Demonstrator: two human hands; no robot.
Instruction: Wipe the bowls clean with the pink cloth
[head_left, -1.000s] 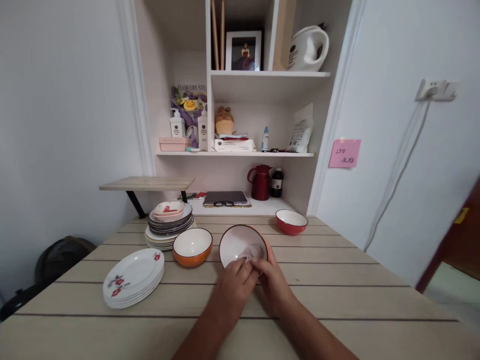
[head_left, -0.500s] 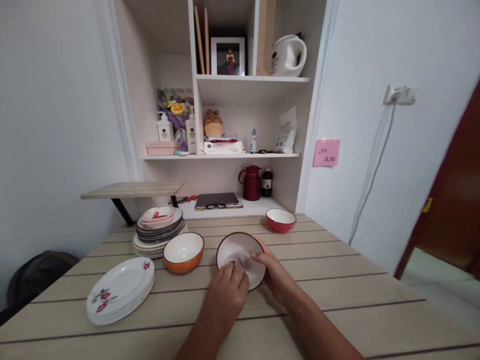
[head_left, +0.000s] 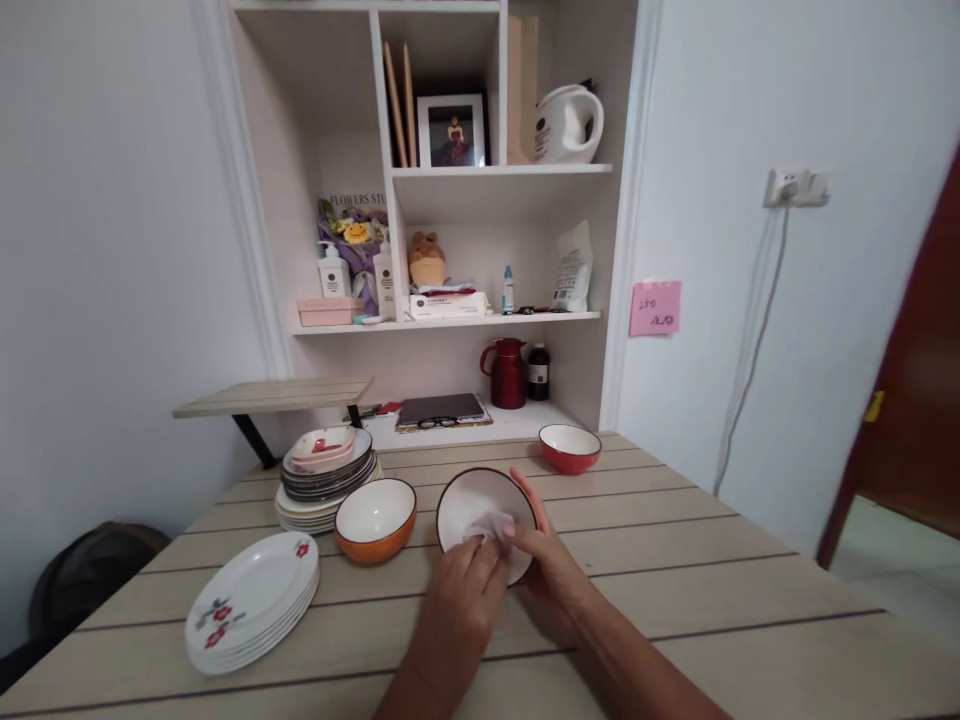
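A bowl with a white inside and a dark rim is tilted toward me above the table. My right hand grips it at its right side, thumb over the rim and fingers behind. Inside the bowl, my left hand presses a crumpled pale cloth against the inner wall, its fingers closed on it. Just left of the hands stands an orange bowl, upright. Farther back on the right is a red bowl, also upright.
Oval plates with red flowers are stacked at the left front. Behind them rises a mixed stack of dishes, small trays on top. A raised wooden shelf overhangs the back left. A red jug and a laptop sit at the back.
The view has shifted slightly, so everything sits a little lower. My left hand and the cloth have moved within the bowl, and more of the cloth shows. The right hand keeps its grip.
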